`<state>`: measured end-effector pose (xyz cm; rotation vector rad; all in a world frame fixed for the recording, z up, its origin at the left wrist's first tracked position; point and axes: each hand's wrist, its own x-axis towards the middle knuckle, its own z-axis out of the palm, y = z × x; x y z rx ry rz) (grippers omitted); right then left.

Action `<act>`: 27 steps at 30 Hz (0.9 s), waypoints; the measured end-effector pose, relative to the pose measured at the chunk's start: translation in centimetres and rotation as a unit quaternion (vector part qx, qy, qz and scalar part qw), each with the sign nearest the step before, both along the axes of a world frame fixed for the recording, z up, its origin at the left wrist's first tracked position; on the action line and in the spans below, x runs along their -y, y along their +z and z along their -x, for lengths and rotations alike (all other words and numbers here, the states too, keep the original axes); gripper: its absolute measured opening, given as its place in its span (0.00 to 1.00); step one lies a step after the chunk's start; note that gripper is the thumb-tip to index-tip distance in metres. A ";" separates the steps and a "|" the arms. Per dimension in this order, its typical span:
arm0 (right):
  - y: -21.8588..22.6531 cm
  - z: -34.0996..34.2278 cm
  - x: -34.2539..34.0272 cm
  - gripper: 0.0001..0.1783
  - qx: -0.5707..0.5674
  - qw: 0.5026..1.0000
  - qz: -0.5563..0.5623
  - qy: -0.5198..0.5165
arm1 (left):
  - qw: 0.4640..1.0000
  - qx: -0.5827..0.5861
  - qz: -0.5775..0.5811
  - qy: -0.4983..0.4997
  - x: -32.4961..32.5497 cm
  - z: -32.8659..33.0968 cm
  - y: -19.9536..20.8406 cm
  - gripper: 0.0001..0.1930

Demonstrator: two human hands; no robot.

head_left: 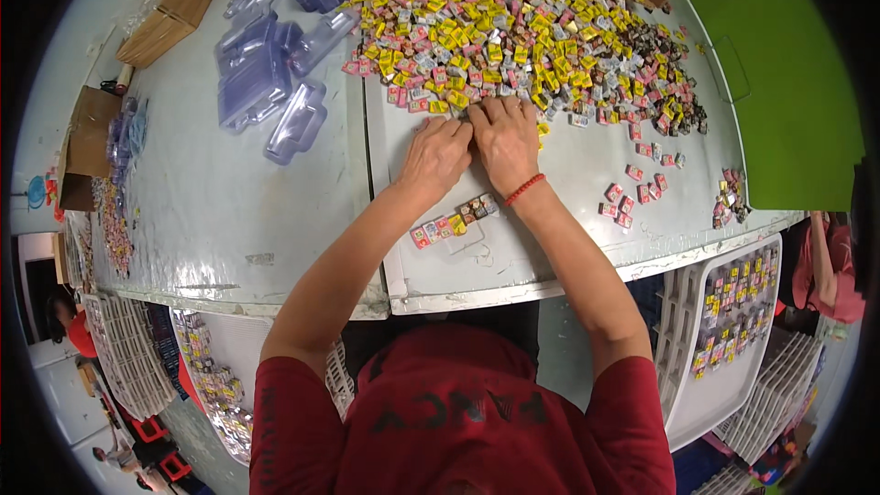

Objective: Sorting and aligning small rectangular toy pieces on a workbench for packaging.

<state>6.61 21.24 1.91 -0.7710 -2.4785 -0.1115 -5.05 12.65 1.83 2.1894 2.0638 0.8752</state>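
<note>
A wide heap of tiny wrapped pieces (513, 37), yellow, pink, white and dark, covers the far part of the white table. At its near edge my left hand (436, 158) and my right hand (506, 139) meet side by side, fingers curled and closed. Their fingertips are among the small pieces, and what they pinch is hidden. Between my forearms a short row of small pieces (456, 223) lies on the table, pink at one end, yellow in the middle, dark at the other. Beside it is a clear plastic piece (469, 240), hard to make out.
Clear plastic trays (252, 73) lie stacked loosely at the left. Several loose pink pieces (634, 172) are scattered right of my right hand. A white tray (674, 403) with filled packs stands below the table's right edge. At the far right is another person's arm (822, 261).
</note>
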 end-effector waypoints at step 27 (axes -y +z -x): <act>2.4 -14.2 -0.4 0.14 0.035 0.991 0.128 -0.009 | 0.979 0.094 0.104 -0.149 -0.7 -2.9 1.2 0.12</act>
